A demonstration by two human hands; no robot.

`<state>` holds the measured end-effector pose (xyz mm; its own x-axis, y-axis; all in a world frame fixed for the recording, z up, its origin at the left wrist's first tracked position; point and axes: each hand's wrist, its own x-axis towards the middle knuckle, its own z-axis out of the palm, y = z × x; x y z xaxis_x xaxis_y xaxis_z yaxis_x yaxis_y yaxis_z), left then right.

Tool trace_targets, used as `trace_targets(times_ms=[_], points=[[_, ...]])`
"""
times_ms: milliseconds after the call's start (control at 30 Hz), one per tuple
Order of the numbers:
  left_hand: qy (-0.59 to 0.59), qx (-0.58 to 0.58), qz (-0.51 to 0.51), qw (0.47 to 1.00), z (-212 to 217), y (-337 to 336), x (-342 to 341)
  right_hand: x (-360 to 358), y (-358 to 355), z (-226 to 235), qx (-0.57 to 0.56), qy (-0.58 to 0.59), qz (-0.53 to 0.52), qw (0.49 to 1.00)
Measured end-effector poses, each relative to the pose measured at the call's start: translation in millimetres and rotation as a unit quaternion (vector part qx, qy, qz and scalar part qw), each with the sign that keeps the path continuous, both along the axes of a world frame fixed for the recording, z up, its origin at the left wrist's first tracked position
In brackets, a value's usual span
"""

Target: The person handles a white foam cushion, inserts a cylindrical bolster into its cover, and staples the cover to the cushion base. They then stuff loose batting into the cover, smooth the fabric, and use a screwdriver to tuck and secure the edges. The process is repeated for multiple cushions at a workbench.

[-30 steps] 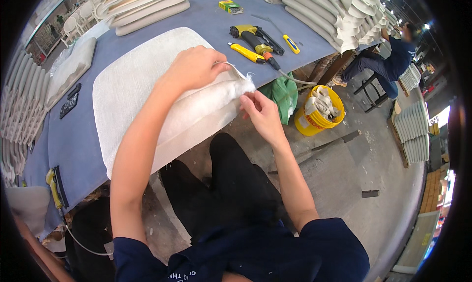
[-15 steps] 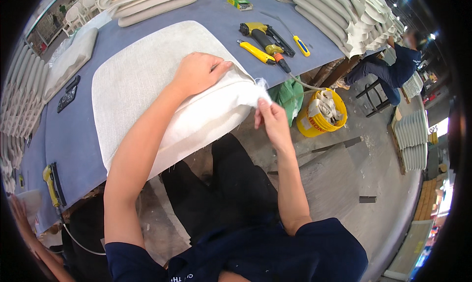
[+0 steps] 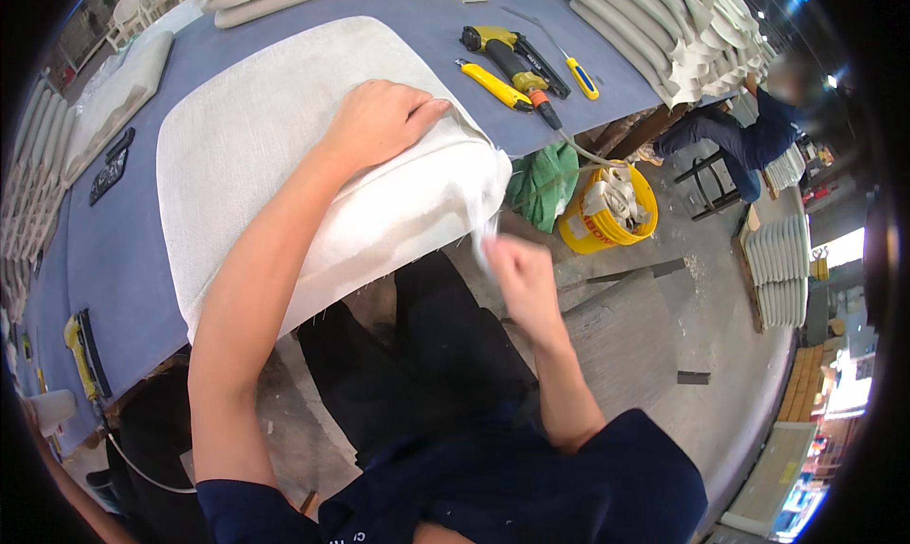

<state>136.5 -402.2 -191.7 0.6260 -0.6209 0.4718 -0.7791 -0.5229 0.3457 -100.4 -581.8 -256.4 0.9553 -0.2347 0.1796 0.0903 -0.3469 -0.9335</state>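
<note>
A white fabric-covered seat cushion (image 3: 284,155) lies on the blue-grey worktable (image 3: 114,260) at centre frame, its near corner overhanging the edge. The cover looks mostly on; that corner seems unfinished. The left hand (image 3: 379,117) presses flat on top. The right hand (image 3: 517,274), blurred, pinches a loose strip of white fabric (image 3: 485,231) hanging just below the corner. A yellow staple gun (image 3: 507,56) lies untouched, upper centre.

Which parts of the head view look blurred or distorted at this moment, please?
Head view: the right hand is smeared by motion blur beside the white fabric-covered cushion, while the left hand pressing it is sharp; the blue-grey table edge bows with fisheye distortion; bright glare at far right.
</note>
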Motion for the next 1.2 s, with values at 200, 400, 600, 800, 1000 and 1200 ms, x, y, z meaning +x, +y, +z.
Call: trace_targets(times_ms=[200, 400, 600, 800, 1000, 1200], points=[[-0.002, 0.027, 0.017, 0.999, 3, -1, -7, -10, -9, 23, 0.055, 0.033, -0.054, 0.996], [-0.023, 0.001, 0.002, 1.0, -1, 0, 0, 83, -22, 35, -0.261, -0.138, -0.067, 0.953], [0.002, 0.01, -0.006, 1.0, -3, 4, -1, 74, 19, 2, -0.092, -0.071, -0.075, 0.99], [-0.004, -0.002, -0.003, 1.0, -8, 1, 1, -32, 36, -31, -0.003, 0.006, 0.154, 0.988], [-0.026, 0.007, 0.01, 1.0, -5, 4, 1, 14, 13, 13, -0.012, -0.046, 0.005, 0.999], [-0.011, 0.012, 0.013, 1.0, -7, 3, 7, 76, 38, 41, -0.146, -0.003, -0.045, 0.988]])
